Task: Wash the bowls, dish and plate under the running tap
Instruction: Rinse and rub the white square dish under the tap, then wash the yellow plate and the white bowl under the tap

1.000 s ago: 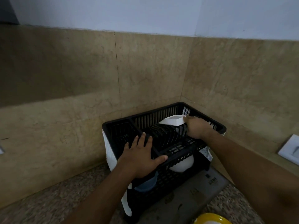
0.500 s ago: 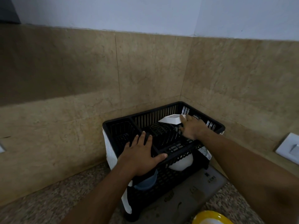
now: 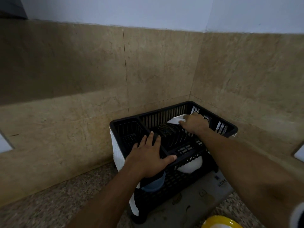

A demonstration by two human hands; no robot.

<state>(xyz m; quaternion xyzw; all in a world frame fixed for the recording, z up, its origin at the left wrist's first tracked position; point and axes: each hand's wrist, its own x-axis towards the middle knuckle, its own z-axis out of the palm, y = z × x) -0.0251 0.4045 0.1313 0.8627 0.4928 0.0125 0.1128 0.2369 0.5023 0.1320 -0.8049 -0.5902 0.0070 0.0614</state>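
A black two-tier dish rack [image 3: 218, 122] stands in the corner of the counter. My right hand [image 3: 195, 123] reaches into its top tier and holds the edge of a white square dish [image 3: 175, 120] that leans tilted among the slots. My left hand [image 3: 148, 159] rests flat on the rack's front rim, fingers spread and thumb along the bar. On the lower tier sit a white bowl [image 3: 190, 166] and a pale blue bowl [image 3: 154, 184], both partly hidden by the rim and my left hand.
Beige tiled walls close in behind and to the right of the rack. A grey drip tray [image 3: 197, 199] lies under it on the speckled counter [image 3: 41, 209]. A yellow plate rim [image 3: 220, 222] shows at the bottom edge. A white wall switch [image 3: 299, 153] is at the right.
My right hand has shifted slightly on the white dish, and the dish has moved a little within the top tier. My left hand has stayed on the rack's rim.
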